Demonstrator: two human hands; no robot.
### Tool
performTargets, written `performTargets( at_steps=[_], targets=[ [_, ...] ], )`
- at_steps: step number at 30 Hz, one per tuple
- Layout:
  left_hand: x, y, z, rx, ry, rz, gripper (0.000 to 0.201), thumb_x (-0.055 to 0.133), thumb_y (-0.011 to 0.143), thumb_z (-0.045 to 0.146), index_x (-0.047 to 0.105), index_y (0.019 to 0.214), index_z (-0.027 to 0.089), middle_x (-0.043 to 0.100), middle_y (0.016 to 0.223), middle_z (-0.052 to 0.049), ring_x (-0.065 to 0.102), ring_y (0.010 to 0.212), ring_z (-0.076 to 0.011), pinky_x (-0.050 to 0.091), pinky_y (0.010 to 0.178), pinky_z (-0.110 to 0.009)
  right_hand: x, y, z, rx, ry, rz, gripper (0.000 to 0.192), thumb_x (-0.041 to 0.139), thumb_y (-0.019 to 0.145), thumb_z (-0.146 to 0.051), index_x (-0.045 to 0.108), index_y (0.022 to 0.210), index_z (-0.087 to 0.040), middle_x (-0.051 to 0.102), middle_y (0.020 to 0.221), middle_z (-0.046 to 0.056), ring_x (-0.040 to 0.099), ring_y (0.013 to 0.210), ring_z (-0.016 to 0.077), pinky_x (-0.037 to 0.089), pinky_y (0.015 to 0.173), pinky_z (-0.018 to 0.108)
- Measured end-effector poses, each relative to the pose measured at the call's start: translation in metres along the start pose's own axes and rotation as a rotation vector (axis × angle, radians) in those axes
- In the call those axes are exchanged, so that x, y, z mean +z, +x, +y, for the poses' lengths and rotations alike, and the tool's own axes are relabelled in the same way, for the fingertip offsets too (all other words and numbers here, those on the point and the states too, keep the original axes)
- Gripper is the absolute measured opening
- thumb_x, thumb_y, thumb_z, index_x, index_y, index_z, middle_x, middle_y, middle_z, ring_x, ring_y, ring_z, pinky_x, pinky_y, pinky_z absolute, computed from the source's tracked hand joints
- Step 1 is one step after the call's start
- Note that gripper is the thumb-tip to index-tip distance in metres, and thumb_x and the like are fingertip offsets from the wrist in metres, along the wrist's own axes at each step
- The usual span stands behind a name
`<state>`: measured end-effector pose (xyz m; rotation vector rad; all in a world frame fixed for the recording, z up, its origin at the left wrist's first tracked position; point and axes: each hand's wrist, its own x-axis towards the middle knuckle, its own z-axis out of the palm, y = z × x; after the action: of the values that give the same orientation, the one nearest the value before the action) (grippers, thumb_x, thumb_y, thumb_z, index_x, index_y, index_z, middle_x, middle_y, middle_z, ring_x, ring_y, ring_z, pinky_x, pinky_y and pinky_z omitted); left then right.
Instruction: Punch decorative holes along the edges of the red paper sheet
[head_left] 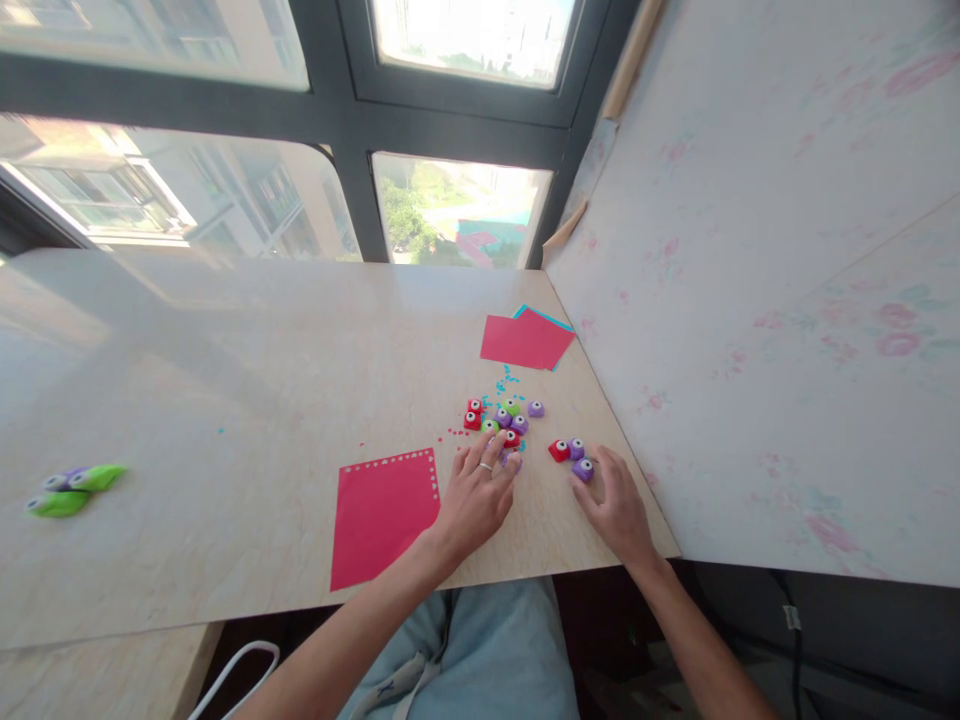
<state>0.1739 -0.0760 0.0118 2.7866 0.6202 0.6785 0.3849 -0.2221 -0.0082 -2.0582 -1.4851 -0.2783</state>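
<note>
We find the left hand (pixel 476 495) released, fingertips on a purple punch (pixel 513 461), and the right hand (pixel 615 503) released, touching another punch (pixel 583 468) just ahead of it. A careless sweep could scatter the cluster (pixel 501 418) beyond the left fingers, or push the red punch (pixel 559 450) towards the surface (pixel 225 400) edge.

No text, label, brand, number or sign can be read anywhere.

Bare forearms, ringed left hand (pixel 474 500), light blue trousers (pixel 480 650).
</note>
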Motion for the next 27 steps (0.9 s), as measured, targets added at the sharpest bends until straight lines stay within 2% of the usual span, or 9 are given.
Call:
performTargets(
  at_steps=[3,7,12,16,19,22,27],
  targets=[
    [-0.001,-0.002,0.004,0.006,-0.019,-0.016,0.038,0.053,0.089,0.018,0.057,0.126,0.022,0.042,0.151,-0.013,0.031,0.143,-0.0311,0.038,0.105,-0.051,0.007,0.005,-0.002,0.018,-0.063,-0.043,0.06,0.052,0.093,-0.047,0.037,0.144,-0.018,0.054,0.133,0.02,0.051,0.125,0.0345,0.047,0.098,0.054],
    [-0.003,-0.006,0.016,0.011,-0.03,-0.035,0.037,0.054,0.087,0.017,0.058,0.124,0.021,0.038,0.152,-0.016,0.03,0.143,-0.0324,0.039,0.104,-0.05,0.022,0.018,-0.007,-0.007,-0.087,-0.071,0.066,0.05,0.093,-0.05,0.032,0.147,-0.016,0.05,0.138,0.022,0.047,0.129,0.0347,0.044,0.1,0.054],
    [-0.008,-0.007,0.025,0.062,-0.08,-0.059,0.04,0.054,0.088,0.018,0.055,0.128,0.023,0.036,0.153,-0.016,0.027,0.145,-0.0316,0.038,0.106,-0.049,0.037,0.041,-0.016,-0.047,-0.086,-0.066,0.057,0.049,0.095,-0.043,0.038,0.144,-0.015,0.051,0.136,0.022,0.048,0.128,0.0332,0.045,0.098,0.05],
    [-0.008,0.005,0.01,-0.014,-0.09,0.018,0.053,0.047,0.092,0.022,0.037,0.144,0.021,0.039,0.151,-0.016,0.03,0.143,-0.0296,0.037,0.107,-0.05,0.044,0.058,-0.022,-0.045,-0.102,-0.07,0.048,0.046,0.096,-0.041,0.049,0.136,-0.015,0.055,0.128,0.02,0.052,0.12,0.0324,0.047,0.092,0.047],
    [-0.005,0.021,-0.007,-0.084,-0.035,0.067,0.062,0.05,0.092,0.033,0.028,0.149,0.02,0.034,0.154,-0.019,0.027,0.144,-0.034,0.034,0.107,-0.053,0.048,0.068,-0.025,-0.049,-0.102,-0.058,0.046,0.046,0.096,-0.042,0.053,0.132,-0.015,0.057,0.122,0.019,0.054,0.113,0.0314,0.048,0.089,0.045],
    [0.001,0.035,-0.018,-0.068,0.025,0.041,0.069,0.057,0.089,0.045,0.032,0.147,0.016,0.032,0.153,-0.023,0.028,0.143,-0.0379,0.034,0.107,-0.055,0.052,0.076,-0.029,-0.05,-0.116,-0.054,0.043,0.045,0.096,-0.039,0.055,0.13,-0.015,0.059,0.117,0.018,0.055,0.107,0.0309,0.047,0.086,0.044],
    [0.013,0.046,-0.02,0.033,0.078,-0.065,0.057,0.055,0.09,0.038,0.042,0.14,0.014,0.045,0.146,-0.019,0.039,0.135,-0.0345,0.034,0.108,-0.052,0.056,0.086,-0.031,-0.032,-0.144,-0.074,0.043,0.048,0.094,-0.035,0.055,0.132,-0.015,0.061,0.111,0.017,0.054,0.098,0.0296,0.045,0.083,0.042]
  ],
)
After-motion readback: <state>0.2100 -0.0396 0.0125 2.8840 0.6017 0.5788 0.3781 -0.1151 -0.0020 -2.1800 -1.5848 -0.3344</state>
